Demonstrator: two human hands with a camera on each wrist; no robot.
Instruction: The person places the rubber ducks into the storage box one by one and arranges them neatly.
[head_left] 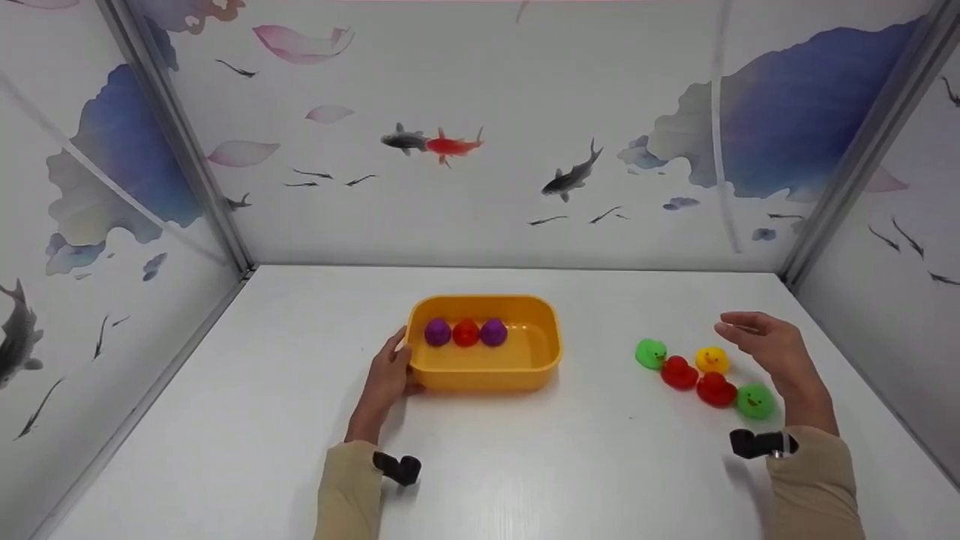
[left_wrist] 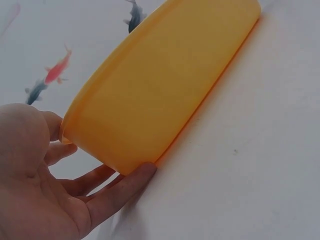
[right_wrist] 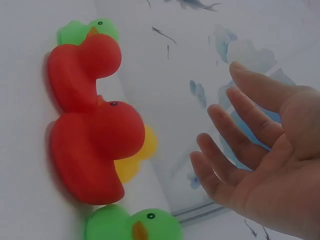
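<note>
My left hand (head_left: 388,373) holds the left end of a yellow plastic basin (head_left: 480,381). In the left wrist view its fingers (left_wrist: 122,197) lie along the basin's end wall, with a fingertip at the rim. Inside the basin, two purple toys (head_left: 437,332) and a red toy (head_left: 466,332) sit in a row. My right hand (head_left: 772,349) hovers with nothing in it, above and to the right of a cluster of rubber ducks. The cluster has two red ducks (right_wrist: 97,150), two green ducks (head_left: 754,401) and a yellow duck (head_left: 712,360).
The white table (head_left: 480,465) is enclosed by printed panels with fish and petals at the back (head_left: 480,217) and both sides. Metal posts (head_left: 825,187) stand at the corners. Black wrist mounts (head_left: 397,468) sit on both beige sleeves (head_left: 814,480).
</note>
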